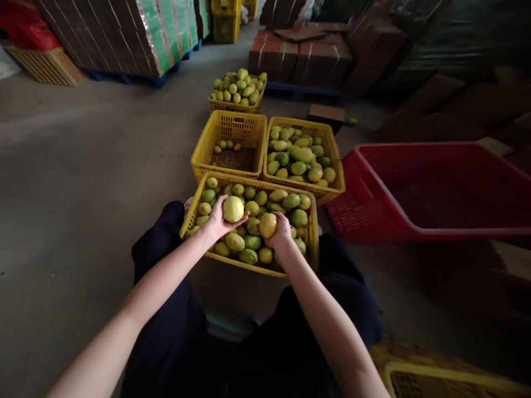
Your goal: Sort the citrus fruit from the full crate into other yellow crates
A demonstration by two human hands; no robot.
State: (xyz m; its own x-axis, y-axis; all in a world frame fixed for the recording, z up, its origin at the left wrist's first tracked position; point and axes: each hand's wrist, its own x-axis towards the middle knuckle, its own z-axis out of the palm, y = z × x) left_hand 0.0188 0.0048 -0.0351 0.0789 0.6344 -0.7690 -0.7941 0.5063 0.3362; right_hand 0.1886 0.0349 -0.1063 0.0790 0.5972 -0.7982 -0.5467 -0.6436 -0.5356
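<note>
My left hand [218,220] cups a pale yellow-green lemon [233,209] from below, its fingers stretched beneath the fruit. In my right hand [282,229] is a yellower lemon [268,225], gripped from its right side. Both hands are over a yellow plastic crate [313,237] between my knees. Green and yellow lemons [248,256] cover much of that crate's inside; my hands and forearms hide some of them.
Behind the near crate stand a yellow crate [199,152] with a few small lemons and a fuller lemon crate [338,171]. Farther back is a heaped crate [215,105]. At right lies a large red basket [352,193]. Stacked cartons [274,58] and a wrapped pallet load [108,38] stand beyond.
</note>
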